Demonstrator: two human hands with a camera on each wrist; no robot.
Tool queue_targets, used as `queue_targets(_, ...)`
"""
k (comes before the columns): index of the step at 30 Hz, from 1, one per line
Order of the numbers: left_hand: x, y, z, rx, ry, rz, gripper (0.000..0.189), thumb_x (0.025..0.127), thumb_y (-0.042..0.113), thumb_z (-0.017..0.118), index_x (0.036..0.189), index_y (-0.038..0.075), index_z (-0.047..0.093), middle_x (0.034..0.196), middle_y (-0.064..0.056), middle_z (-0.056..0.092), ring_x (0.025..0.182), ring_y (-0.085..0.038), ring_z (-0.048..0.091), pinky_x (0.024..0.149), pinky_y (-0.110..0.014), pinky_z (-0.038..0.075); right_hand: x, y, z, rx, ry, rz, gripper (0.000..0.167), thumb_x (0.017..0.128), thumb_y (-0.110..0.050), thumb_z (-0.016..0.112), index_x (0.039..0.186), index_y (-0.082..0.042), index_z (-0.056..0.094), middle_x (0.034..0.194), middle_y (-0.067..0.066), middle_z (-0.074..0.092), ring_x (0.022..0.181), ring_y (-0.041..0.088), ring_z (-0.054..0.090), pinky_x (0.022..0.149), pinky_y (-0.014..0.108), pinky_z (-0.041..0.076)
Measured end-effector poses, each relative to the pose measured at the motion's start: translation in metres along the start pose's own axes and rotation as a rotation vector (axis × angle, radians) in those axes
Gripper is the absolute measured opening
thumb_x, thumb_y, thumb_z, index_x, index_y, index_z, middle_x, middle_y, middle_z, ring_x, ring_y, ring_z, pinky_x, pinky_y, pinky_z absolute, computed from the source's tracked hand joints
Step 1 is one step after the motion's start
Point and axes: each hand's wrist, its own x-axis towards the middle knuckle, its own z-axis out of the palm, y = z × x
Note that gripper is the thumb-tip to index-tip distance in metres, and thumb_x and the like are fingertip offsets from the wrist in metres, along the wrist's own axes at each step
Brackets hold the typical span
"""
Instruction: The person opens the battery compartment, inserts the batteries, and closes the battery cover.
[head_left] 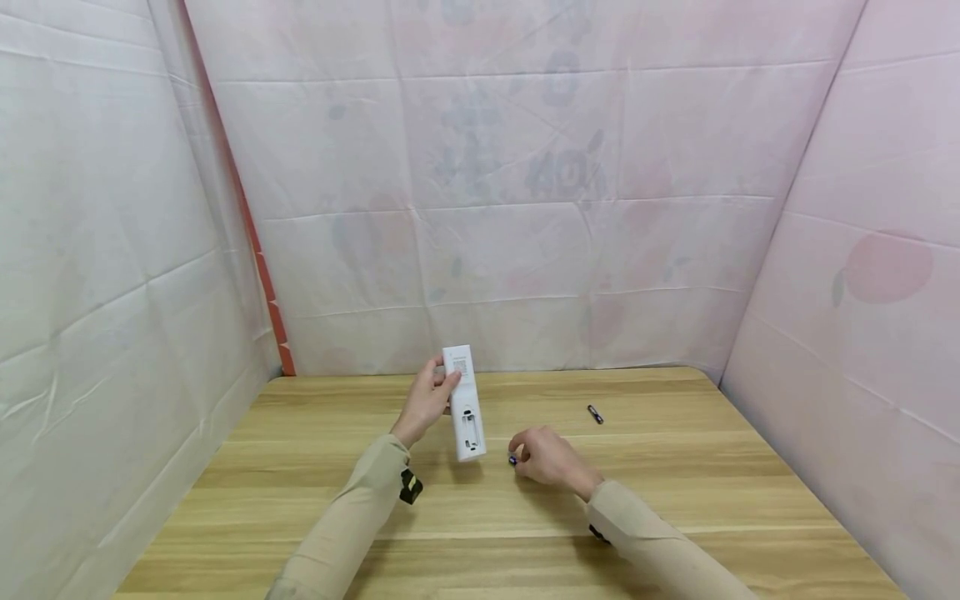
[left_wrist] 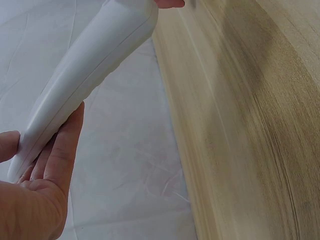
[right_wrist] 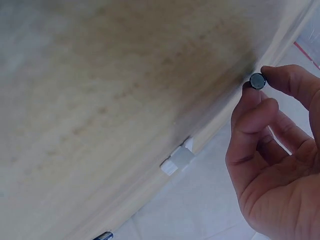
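My left hand (head_left: pixel 427 402) grips a white remote control (head_left: pixel 462 390) by its far part, thumb across the back. The back faces up, showing a printed code and an uncovered battery compartment (head_left: pixel 470 430) near the lower end. From the side, the left wrist view shows the remote's pale edge (left_wrist: pixel 85 75) between thumb and fingers. Right of the remote, my right hand (head_left: pixel 553 457) pinches a small dark blue battery (head_left: pixel 513 459) just over the table. Its round end (right_wrist: pixel 257 81) points at the right wrist camera, between thumb and index finger.
Another dark battery (head_left: pixel 595 414) lies on the wooden table (head_left: pixel 480 533), beyond my right hand. A small white piece (right_wrist: pixel 179 159) shows in the right wrist view; its kind is unclear. Pale cloth walls (head_left: pixel 510 250) enclose the table at the back and both sides.
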Motion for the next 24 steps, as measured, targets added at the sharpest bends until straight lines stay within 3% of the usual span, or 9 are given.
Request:
queue_targets(5, -0.0017, 0.0, -0.0003, 0.003, -0.001, -0.003, 0.043, 0.103, 0.024, 0.052, 0.142, 0.009, 0.039, 0.114, -0.022, 0.066, 0.081, -0.022, 0.07, 0.07, -0.044, 0.061, -0.0009, -0.0018, 0.0002, 0.013, -0.013, 0.001, 0.033, 0.08, -0.004, 0.071, 0.113, -0.007, 0.07, 0.076, -0.001, 0.065, 0.065, 0.009, 0.054, 0.053, 0.023, 0.043)
queue_targets(12, -0.0027, 0.001, -0.0005, 0.005, 0.001, 0.002, 0.043, 0.103, 0.024, 0.053, 0.141, 0.009, 0.04, 0.111, -0.022, 0.067, 0.08, -0.022, 0.07, 0.07, -0.044, 0.061, -0.0009, -0.0021, 0.0018, 0.002, -0.005, -0.041, 0.023, 0.081, -0.003, 0.069, 0.102, -0.009, 0.075, 0.064, -0.005, 0.053, 0.054, 0.006, 0.04, 0.047, 0.019, 0.03)
queue_targets(24, -0.0029, 0.0019, -0.0015, 0.002, 0.0, 0.007, 0.043, 0.103, 0.024, 0.053, 0.141, 0.01, 0.04, 0.112, -0.022, 0.067, 0.081, -0.022, 0.07, 0.071, -0.047, 0.061, 0.0011, -0.0046, 0.0009, 0.086, -0.001, -0.025, 0.019, 0.082, -0.003, 0.069, 0.101, -0.006, 0.069, 0.076, -0.001, 0.062, 0.066, 0.011, 0.053, 0.054, 0.022, 0.043)
